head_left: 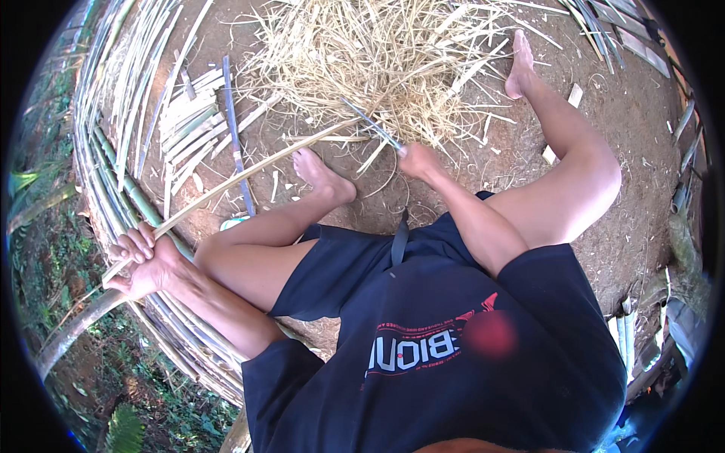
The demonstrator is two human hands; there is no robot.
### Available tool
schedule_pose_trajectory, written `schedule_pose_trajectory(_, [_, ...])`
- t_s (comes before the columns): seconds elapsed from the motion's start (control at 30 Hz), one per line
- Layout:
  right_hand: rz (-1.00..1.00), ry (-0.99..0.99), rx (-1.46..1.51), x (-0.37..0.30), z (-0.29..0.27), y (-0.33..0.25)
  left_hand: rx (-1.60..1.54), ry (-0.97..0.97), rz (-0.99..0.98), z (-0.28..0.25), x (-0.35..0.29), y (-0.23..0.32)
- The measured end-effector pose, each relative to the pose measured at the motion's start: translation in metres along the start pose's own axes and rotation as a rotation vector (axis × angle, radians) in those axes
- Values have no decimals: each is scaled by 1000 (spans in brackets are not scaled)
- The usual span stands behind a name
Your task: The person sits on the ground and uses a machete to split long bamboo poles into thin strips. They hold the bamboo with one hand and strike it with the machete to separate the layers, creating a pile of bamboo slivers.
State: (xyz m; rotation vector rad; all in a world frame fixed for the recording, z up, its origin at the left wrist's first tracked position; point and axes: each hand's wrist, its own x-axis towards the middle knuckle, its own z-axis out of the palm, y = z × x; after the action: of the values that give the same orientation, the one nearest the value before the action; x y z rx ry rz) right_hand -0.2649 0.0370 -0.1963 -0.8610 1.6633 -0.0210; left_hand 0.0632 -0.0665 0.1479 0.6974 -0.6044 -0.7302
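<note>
My left hand [142, 260], out at the far left, has its fingers curled over one end of a long, pale bamboo strip [249, 172]. The strip slants up and to the right across my bent leg, and its far end meets a knife. That knife [374, 127] has a narrow blade pointing up and left, which appears to touch or cross the strip. Closed round its handle is my right hand [419, 161], between my legs. The grip hides most of the handle. Just beyond the blade lies a heap of thin bamboo shavings [355, 57].
Short split bamboo pieces [192, 124] lie left of the heap, beside a long dark flat strip [232, 136]. Long bamboo poles and slats [121, 174] line the left edge, with green plants [124, 426] beyond. More slats [642, 53] lie at the upper right.
</note>
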Motion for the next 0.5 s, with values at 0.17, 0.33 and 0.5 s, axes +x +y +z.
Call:
schedule_pose_trajectory(0.17, [-501,55,-18,-75,25,-54,-115,-359,-37,0,-20,7])
schedule_pose_trajectory(0.33, [-411,127,-21,-2,42,-10,-107,-393,-54,3,-15,2])
schedule_pose_trajectory(0.5, [-465,60,-35,-20,29,-31,-101,-400,-51,5,-19,4])
